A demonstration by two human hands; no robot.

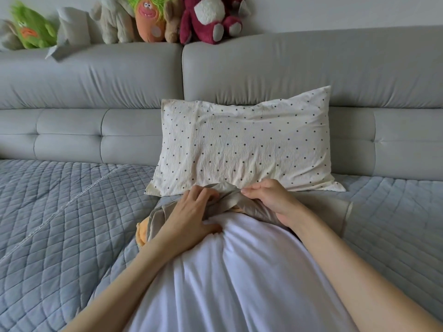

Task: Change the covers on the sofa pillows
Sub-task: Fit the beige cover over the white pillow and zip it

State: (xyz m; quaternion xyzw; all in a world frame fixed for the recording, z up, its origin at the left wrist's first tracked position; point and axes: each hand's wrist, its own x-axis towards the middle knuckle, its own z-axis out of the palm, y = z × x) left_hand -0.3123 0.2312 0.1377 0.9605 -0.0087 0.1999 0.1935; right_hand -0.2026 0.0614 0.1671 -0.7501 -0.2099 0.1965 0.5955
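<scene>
A bare white pillow (239, 271) lies lengthwise toward me on the sofa seat. Its far end sits in the bunched mouth of a grey-beige cover (242, 203) with an orange lining showing at the left. My left hand (191, 216) lies over the cover's left side, fingers curled into the fabric and thumb pressing the pillow. My right hand (268, 197) pinches the cover's edge at the top right. Behind them a cream pillow with dark dots (242, 142) leans against the backrest.
The grey sofa backrest (311, 68) runs across the view, with several plush toys (167, 17) lined along its top. A blue-grey quilted throw (60, 212) covers the seat on both sides of the pillow.
</scene>
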